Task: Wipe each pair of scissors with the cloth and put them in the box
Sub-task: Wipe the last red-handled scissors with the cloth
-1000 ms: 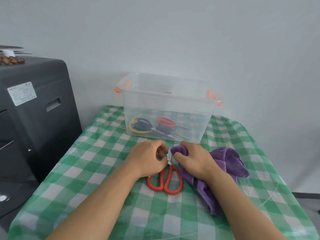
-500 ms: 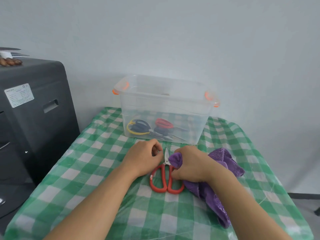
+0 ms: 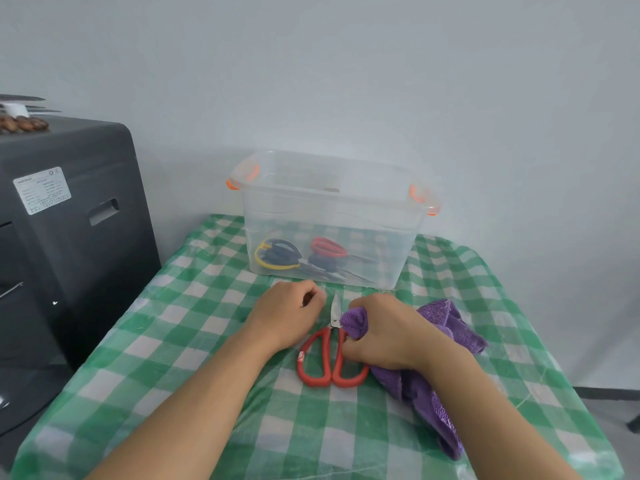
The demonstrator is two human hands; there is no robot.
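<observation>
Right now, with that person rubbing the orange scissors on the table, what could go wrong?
The bare blade sticks out between both hands, so the left hand beside it might get nicked. The right hand grips the purple cloth right at the pivot, so a slip could put fingers on the edge. The orange scissors lie loose on the checked tablecloth and could slide.

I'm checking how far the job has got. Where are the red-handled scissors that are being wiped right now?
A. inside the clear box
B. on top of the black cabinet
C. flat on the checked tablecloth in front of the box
C: the red-handled scissors lie on the checked tablecloth in front of the clear box, with the purple cloth at the blade.
</observation>
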